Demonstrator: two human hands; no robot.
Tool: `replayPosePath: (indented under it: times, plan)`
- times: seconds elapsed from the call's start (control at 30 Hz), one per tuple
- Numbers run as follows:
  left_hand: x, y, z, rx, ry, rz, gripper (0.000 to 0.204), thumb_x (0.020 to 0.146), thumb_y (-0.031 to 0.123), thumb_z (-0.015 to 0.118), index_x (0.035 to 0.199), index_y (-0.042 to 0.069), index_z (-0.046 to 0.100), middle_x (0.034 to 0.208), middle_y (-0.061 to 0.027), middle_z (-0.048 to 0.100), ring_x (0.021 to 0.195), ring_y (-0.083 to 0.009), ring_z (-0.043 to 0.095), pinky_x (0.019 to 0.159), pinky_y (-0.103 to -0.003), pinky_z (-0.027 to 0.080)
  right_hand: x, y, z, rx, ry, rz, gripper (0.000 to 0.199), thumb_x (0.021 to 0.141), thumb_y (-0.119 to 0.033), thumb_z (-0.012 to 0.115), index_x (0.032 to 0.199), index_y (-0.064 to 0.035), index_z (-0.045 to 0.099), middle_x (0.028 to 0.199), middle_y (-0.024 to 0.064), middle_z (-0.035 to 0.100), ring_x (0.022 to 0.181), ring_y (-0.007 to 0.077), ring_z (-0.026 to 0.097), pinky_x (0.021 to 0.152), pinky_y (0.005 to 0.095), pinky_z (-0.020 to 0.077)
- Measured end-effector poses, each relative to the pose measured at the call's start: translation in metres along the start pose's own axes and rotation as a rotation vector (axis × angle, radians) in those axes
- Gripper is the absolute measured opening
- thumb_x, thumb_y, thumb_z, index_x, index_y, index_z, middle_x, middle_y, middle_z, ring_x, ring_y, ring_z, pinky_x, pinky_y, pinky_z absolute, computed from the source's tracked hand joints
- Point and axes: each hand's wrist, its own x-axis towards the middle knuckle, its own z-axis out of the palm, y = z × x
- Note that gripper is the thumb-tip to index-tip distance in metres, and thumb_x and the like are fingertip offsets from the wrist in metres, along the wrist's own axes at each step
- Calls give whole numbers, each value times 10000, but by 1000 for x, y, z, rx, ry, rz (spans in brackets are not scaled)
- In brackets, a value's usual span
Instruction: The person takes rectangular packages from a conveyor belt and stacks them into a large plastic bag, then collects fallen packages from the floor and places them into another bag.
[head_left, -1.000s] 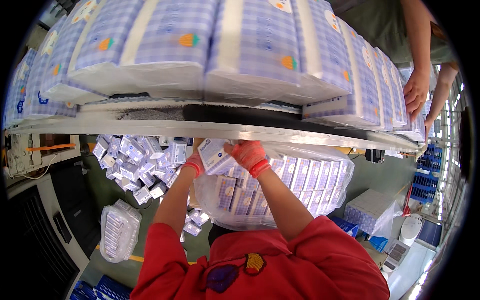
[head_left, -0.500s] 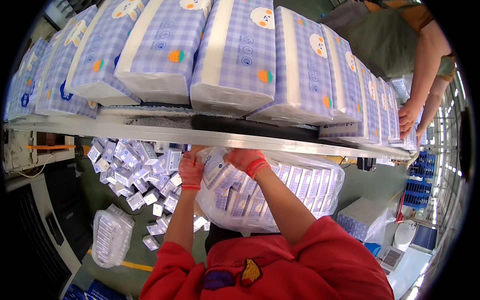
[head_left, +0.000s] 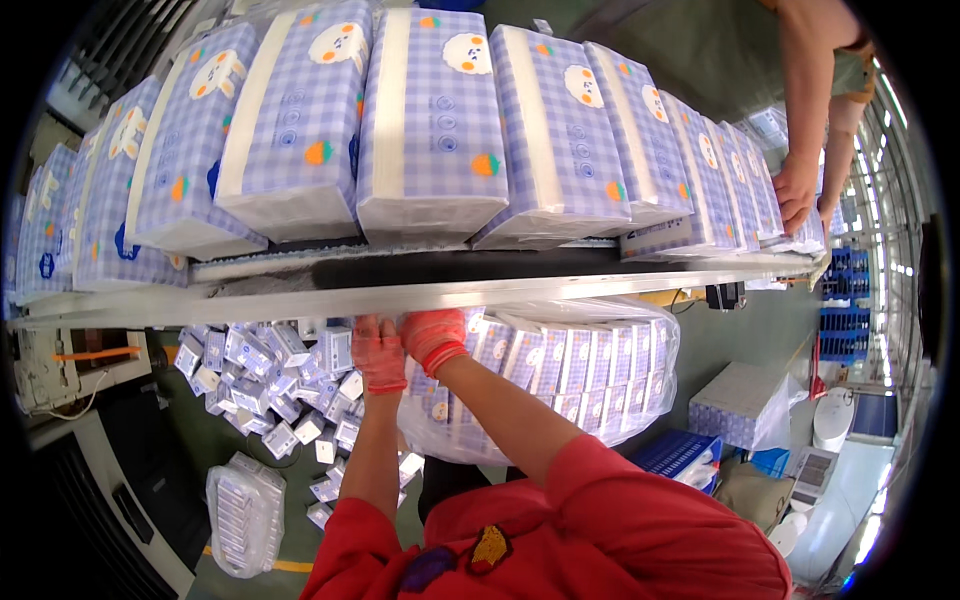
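Below the rail, my left hand [head_left: 378,354] and my right hand [head_left: 434,339] are close together, both in red-and-white gloves. They are at the left end of a clear plastic bag [head_left: 540,440] packed with rows of lilac checked tissue packs [head_left: 553,361]. My left hand points up toward the rail, and its fingertips are hidden there. The fingers of my right hand are bent inward beside it; what they grip, if anything, cannot be made out. Above the rail, a row of large lilac checked tissue packs [head_left: 434,130] stands on a dark conveyor belt [head_left: 420,266].
A metal rail [head_left: 480,297] crosses over my hands. Loose tissue packs [head_left: 265,370] are heaped on the floor at left, near a wrapped bundle [head_left: 245,515]. At right are a blue crate [head_left: 680,455] and a wrapped block [head_left: 738,403]. Another person's hand [head_left: 795,190] touches packs at far right.
My right hand has moved left, close to my left hand. The pack that was between my hands no longer shows there. The view has shifted, and the blue crate at right has come into sight.
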Motion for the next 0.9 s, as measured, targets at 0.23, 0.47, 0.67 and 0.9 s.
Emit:
replayPosePath:
  times: [0.23, 0.47, 0.67, 0.9]
  plan:
    - [-1, -3, 0, -78, 104, -3, 190, 750, 130, 457, 885, 28, 544, 816, -155, 560, 713, -265, 524, 647, -331, 413, 5, 13, -7, -10, -74, -220, 414, 658, -362, 527, 967, -87, 546, 1018, 139, 528, 995, 288, 465, 847, 384, 344]
    - [10, 0, 11, 136, 178, 110, 215, 767, 161, 432, 898, 23, 530, 757, -163, 543, 701, -264, 514, 623, -335, 397, 16, 26, -10, -89, -281, -501, 504, 627, -504, 550, 956, -122, 561, 1004, 113, 540, 979, 289, 476, 831, 407, 354]
    - [-12, 24, -16, -59, 39, 233, 196, 744, 77, 487, 929, 31, 533, 956, -143, 505, 854, -273, 497, 771, -318, 393, 41, 58, 19, 136, -156, -583, 499, 699, -526, 448, 1016, -152, 539, 1044, 87, 524, 1019, 278, 451, 854, 423, 329]
    - [-66, 18, -12, 297, -197, 289, 575, 701, 143, 571, 1196, 31, 301, 1105, -226, 407, 987, -354, 428, 859, -385, 335, 34, 112, 16, 436, 61, 38, 488, 768, -455, 340, 1141, -158, 444, 1174, 76, 438, 1100, 263, 379, 927, 383, 272]
